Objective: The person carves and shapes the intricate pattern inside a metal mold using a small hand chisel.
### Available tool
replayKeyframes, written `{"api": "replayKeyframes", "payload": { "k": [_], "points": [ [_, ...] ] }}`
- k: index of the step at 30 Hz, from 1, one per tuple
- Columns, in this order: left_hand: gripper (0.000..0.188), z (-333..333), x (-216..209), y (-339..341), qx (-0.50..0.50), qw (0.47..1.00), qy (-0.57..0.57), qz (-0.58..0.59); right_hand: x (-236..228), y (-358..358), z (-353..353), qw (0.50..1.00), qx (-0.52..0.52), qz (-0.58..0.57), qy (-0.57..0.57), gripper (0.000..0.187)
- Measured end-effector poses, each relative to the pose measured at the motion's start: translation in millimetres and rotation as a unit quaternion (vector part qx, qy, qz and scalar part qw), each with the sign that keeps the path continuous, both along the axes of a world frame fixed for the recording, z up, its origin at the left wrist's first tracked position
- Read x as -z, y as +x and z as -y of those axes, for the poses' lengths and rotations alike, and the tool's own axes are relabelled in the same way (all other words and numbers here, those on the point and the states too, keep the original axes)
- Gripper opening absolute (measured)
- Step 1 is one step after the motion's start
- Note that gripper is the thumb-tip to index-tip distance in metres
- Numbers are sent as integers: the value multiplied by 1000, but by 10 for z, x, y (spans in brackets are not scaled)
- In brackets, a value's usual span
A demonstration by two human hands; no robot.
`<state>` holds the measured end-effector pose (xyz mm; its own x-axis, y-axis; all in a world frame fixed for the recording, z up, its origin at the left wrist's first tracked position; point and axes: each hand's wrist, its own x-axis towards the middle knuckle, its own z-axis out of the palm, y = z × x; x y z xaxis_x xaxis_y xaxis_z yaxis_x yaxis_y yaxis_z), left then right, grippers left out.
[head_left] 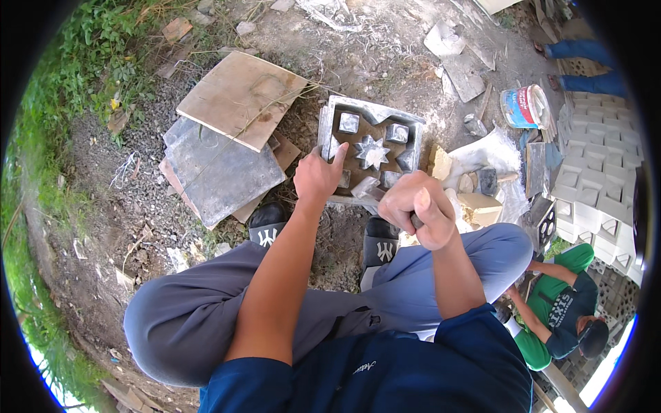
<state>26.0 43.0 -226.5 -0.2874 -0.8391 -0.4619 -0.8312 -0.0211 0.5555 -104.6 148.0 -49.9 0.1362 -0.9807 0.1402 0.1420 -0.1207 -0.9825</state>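
A square grey mould (375,104) lies on the ground before my feet, with raised blocks around a star-shaped centre piece (372,153). My left hand (320,175) is closed over the mould's left wall, one digit stretched along its inner side and the other fingers mostly hidden. My right hand (421,208) is closed round the handle of a small scraper-like tool (368,188). The tool's pale flat end points into the near side of the mould; motion blur hides its exact kind.
Flat boards (241,96) and grey sheets (220,168) are stacked at left. To the right are yellowish blocks (480,208), a white plastic sack (492,155) and a paint bucket (525,107). Patterned pale blocks (595,155) stand farther right, near a seated person (561,303).
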Motion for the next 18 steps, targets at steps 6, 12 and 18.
{"api": "replayKeyframes", "payload": {
  "k": [6, 12, 18],
  "points": [
    [86, -14, 18, 8, -7, 1000, -18, -13, 125, 13, 54, 997, 60, 30, 44, 78],
    [88, -8, -30, -43, -1, 1000, 24, -18, 145, 17, 37, 992, 81, 27, 88, 79],
    [88, 25, -66, -73, 6, 1000, 25, -5, 125, -88, -52, 992, 102, 72, 27, 74]
  ]
}}
